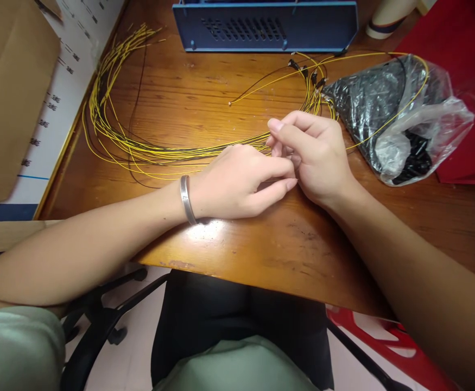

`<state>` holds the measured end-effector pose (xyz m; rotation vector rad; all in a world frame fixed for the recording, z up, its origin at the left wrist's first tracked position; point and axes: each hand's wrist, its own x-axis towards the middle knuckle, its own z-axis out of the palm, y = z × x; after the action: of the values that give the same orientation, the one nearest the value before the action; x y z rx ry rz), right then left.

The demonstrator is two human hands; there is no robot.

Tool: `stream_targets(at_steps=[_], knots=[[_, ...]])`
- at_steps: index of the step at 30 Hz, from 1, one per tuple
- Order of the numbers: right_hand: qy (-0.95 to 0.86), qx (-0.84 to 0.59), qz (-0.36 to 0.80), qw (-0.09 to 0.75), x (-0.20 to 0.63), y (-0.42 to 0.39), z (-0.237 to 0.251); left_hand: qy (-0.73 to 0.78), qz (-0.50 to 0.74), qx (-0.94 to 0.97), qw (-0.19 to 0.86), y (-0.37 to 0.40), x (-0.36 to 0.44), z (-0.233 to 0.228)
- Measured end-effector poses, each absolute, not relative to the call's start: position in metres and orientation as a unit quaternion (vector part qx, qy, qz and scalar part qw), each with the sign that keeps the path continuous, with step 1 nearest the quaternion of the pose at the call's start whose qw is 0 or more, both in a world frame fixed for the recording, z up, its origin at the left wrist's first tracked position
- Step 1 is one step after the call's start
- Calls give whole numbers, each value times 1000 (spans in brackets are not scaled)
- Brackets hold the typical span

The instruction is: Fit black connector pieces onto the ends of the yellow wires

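Yellow wires [139,149] looped on wooden desk [204,98], left hand [237,182] and right hand [314,155] pinching them together at centre, clear plastic bag [444,117] of small black parts [414,157] just right, blue metal box [265,27] behind

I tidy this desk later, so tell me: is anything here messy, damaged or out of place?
Nothing looks damaged. The yellow wires sprawl in a loose loop across the wooden table, and one strand runs over the open plastic bag. Both hands meet at the bundle.
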<state>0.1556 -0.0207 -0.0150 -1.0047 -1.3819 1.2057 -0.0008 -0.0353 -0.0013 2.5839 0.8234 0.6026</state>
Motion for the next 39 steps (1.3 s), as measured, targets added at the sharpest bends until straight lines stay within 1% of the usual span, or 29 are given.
stream_targets(at_steps=[6, 11, 13, 17, 20, 23, 29, 34, 39], knots=[[-557, -394, 524, 511, 157, -20, -15, 286, 213, 917, 180, -35, -2, -2], [-573, -423, 496, 497, 157, -20, -17, 283, 221, 916, 180, -35, -2, -3], [-595, -454, 441, 496, 157, -20, -17, 287, 219, 914, 183, -34, -2, -2], [-647, -499, 273, 508, 157, -20, -17, 286, 212, 914, 197, -34, -2, 0], [-657, -525, 200, 503, 160, -19, -18, 286, 209, 913, 203, -34, -2, 0], [-676, -536, 164, 479, 166, -18, -19, 293, 204, 911, 206, -33, -3, 1], [-728, -530, 138, 412, 171, -17, -19, 297, 200, 913, 197, -33, -4, 1], [-735, -533, 107, 406, 169, -19, -17, 297, 208, 906, 218, -34, -5, 4], [-781, -529, 135, 302, 171, -18, -18, 294, 225, 903, 218, -33, -6, 5]])
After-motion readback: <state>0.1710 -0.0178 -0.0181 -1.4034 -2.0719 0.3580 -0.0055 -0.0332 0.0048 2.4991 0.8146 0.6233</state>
